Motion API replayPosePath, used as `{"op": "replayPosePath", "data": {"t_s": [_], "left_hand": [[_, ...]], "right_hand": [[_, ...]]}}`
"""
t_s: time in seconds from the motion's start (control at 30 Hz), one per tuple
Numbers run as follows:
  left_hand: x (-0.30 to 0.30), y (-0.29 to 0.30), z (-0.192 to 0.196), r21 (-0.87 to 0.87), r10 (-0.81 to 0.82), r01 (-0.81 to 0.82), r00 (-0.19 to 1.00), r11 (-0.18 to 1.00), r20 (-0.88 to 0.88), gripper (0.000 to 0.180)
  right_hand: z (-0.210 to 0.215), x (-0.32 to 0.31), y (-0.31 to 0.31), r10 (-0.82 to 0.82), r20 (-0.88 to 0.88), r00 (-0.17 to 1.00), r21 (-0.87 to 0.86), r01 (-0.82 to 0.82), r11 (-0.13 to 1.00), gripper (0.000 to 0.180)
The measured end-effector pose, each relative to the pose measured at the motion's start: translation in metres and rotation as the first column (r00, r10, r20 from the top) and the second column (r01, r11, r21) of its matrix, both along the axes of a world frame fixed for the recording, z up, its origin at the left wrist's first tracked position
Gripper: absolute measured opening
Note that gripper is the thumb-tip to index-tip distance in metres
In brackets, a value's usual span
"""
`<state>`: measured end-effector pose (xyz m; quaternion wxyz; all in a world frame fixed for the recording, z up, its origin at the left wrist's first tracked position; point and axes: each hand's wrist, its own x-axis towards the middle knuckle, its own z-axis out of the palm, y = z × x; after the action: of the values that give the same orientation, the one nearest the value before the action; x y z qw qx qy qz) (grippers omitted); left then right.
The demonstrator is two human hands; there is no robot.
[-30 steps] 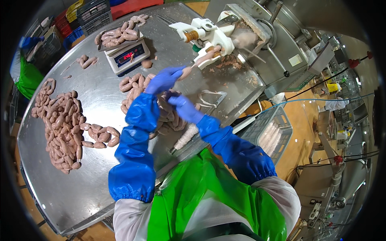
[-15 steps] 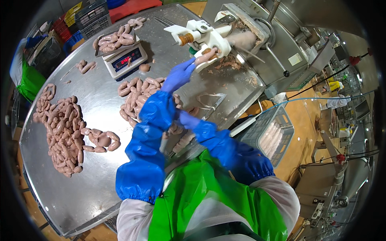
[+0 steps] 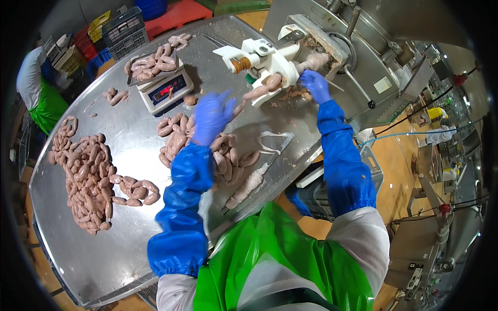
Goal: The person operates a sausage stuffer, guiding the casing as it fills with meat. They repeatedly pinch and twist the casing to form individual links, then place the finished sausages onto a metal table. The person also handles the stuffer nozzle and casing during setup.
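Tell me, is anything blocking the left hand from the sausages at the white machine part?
Nothing visible blocks it. The left hand is right beside the sausage strand, which leads away from the white machine part; blur hides whether they touch.

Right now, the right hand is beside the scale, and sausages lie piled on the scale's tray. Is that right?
Not quite: the head view shows the right hand beside the machine's white fitting, not the scale. Sausages do lie piled on the scale's tray.

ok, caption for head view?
Blue-gloved left hand by pale pink linked sausages; blue-gloved right hand beside chunky white machine fitting.
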<state>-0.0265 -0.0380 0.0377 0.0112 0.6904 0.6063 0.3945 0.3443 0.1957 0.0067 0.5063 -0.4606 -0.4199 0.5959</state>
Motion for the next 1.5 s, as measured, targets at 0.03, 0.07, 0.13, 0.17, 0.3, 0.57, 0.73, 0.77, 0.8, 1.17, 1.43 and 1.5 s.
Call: {"op": "replayPosePath", "data": {"t_s": [0.03,0.07,0.13,0.17,0.3,0.57,0.73,0.77,0.8,1.17,1.43,1.5], "left_hand": [[0.031,0.012,0.005,0.178,-0.057,0.048,0.997,0.983,0.047,0.033],[0.057,0.03,0.012,0.168,-0.089,0.084,0.996,0.982,0.022,0.033],[0.095,0.061,0.017,0.176,-0.084,0.087,0.996,0.981,-0.023,0.032],[0.107,0.073,0.018,0.154,-0.047,0.056,0.997,0.987,-0.058,0.031],[0.122,0.095,0.015,0.167,0.04,-0.03,0.998,0.986,-0.056,0.026],[0.127,0.082,0.005,0.052,0.054,-0.05,0.995,0.997,-0.08,0.026],[0.096,0.08,0.013,0.061,-0.293,0.315,0.771,0.947,0.565,0.03],[0.078,0.076,0.013,-0.073,-0.2,0.27,0.845,0.96,0.496,0.034],[0.058,0.064,0.012,-0.185,-0.207,0.356,0.814,0.916,0.542,0.034],[-0.002,0.032,0.003,-0.513,-0.148,0.018,0.965,0.858,-0.214,0.044],[0.021,0.018,-0.015,-0.355,-0.124,0.423,0.769,0.834,0.627,0.04],[-0.002,0.012,-0.016,-0.443,-0.144,0.484,0.781,0.755,0.607,0.039]], "right_hand": [[0.003,0.004,0.002,-0.162,0.036,0.986,0.092,0.158,0.983,0.022],[0.004,0.007,0.003,-0.031,0.034,0.999,0.197,0.024,0.98,0.022],[0.014,0.015,0.006,0.048,0.038,0.998,0.327,-0.058,0.943,0.025],[0.017,0.015,0.007,-0.029,0.162,0.986,0.098,0.013,0.995,0.028],[0.027,0.018,-0.003,-0.078,0.116,0.99,0.029,0.075,0.997,0.028],[0.02,0.016,0.005,0.036,0.012,0.999,0.151,-0.037,0.988,0.021],[-0.006,-0.006,-0.029,-0.042,-0.01,0.999,0.081,0.043,0.996,0.024],[-0.014,-0.017,-0.048,0.099,0.033,0.995,0.159,-0.103,0.982,0.027],[-0.025,-0.032,-0.073,0.142,0.094,0.985,0.086,-0.15,0.985,0.03],[-0.096,-0.269,-0.257,0.252,-0.282,0.926,0.299,-0.165,0.94,0.028],[-0.077,-0.229,-0.302,0.514,-0.312,0.799,-0.028,-0.548,0.836,0.033],[-0.039,-0.196,-0.263,0.449,-0.502,0.739,-0.069,-0.551,0.831,0.028]]}}
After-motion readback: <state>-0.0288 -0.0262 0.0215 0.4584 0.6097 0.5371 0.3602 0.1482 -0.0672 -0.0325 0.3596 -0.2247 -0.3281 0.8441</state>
